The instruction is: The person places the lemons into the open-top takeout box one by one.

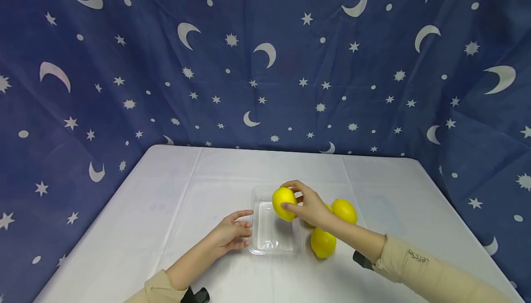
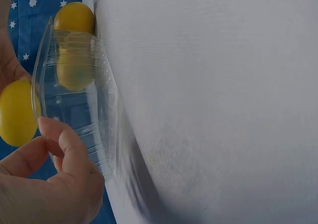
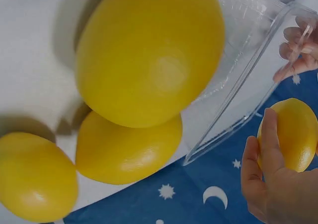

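My right hand (image 1: 311, 207) holds a yellow lemon (image 1: 284, 203) between thumb and fingers, above a clear plastic box (image 1: 271, 250). In the right wrist view the held lemon (image 3: 293, 134) appears beside the fingers, apart from the box wall. At the box's left side, my left hand (image 1: 230, 234) has its fingertips against the rim, thumb and fingers loosely bent. The left wrist view shows the left hand (image 2: 64, 179) touching the edge of the clear box (image 2: 74, 110). No lemon lies inside the box.
Right of the box, three more lemons rest on the white-covered table (image 1: 207, 192): one at the back (image 1: 344, 210), a front lemon (image 1: 323, 243), and one mostly hidden behind the right hand. A blue curtain (image 1: 265, 63) with moons and stars hangs behind.
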Tool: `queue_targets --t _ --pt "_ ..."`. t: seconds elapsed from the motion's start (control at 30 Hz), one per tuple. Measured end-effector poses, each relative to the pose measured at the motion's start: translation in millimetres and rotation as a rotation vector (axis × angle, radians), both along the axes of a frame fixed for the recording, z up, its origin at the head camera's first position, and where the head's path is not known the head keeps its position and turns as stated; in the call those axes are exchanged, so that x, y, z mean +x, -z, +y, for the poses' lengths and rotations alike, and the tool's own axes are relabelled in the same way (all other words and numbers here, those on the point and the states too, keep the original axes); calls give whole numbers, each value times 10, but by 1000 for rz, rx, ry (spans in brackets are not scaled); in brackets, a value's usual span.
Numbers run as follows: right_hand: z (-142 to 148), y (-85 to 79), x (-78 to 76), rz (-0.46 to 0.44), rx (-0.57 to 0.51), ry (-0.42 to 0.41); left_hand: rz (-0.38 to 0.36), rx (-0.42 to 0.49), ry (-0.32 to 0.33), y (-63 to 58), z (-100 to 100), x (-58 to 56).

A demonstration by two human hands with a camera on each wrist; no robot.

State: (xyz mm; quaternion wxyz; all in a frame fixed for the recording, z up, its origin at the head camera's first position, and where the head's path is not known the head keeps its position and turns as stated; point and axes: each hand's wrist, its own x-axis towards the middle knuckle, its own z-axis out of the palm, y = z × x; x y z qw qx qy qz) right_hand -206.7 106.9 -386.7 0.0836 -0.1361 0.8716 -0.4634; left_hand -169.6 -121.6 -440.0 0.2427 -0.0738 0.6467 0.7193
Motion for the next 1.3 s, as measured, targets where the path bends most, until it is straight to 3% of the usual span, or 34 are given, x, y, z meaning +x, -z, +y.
queue_targets --t 0.4,0.63,0.97,1.3 --pt "-273 82 -111 -92 -2 -60 -5 -14 16 34 37 1" --pt "-357 139 -178 -134 44 -10 -9 -20 14 69 80 -9" --pt "-398 164 -287 -232 70 -11 0 -42 2 44 93 -23" --pt "-482 198 -302 -245 72 3 30 -85 -19 22 79 -29"
